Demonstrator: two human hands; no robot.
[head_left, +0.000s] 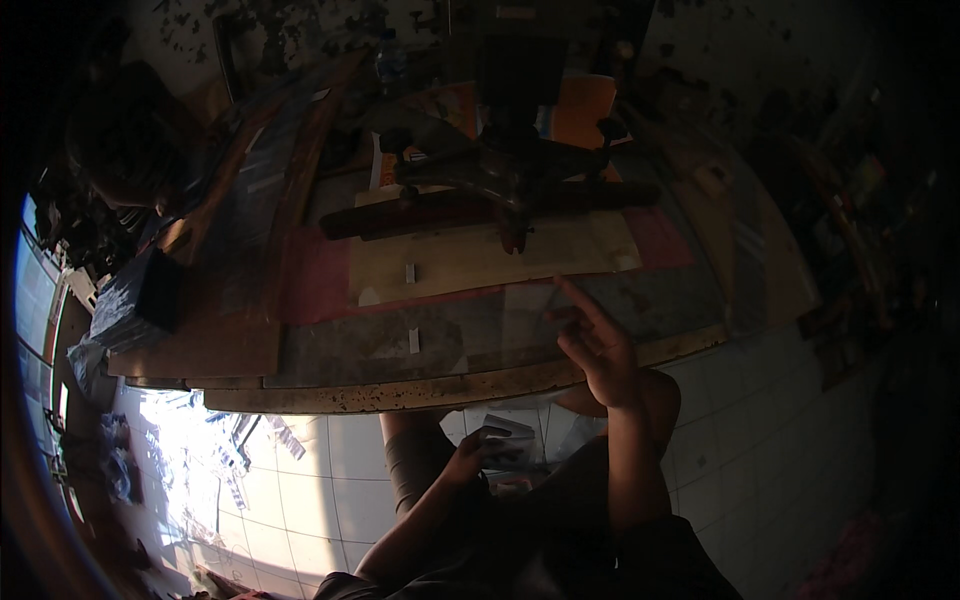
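cards (510, 440) gripped in left hand (470, 455), below table edge; right hand (598, 345) open, fingers spread.

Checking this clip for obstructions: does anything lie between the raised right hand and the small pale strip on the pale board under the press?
Nothing visible does. The right hand reaches over the bare worktable; the small pale strip lies on the pale board, with open surface between them.

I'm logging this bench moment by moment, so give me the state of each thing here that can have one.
Right hand: raised over the glass sheet, index finger extended, holding nothing.
Left hand: low by the lap, closed on a stack of pale sheets.
Glass sheet: lying flat on the workbench.
Pale board: lying flat under the dark press.
Dark press: upright on the bench, untouched.
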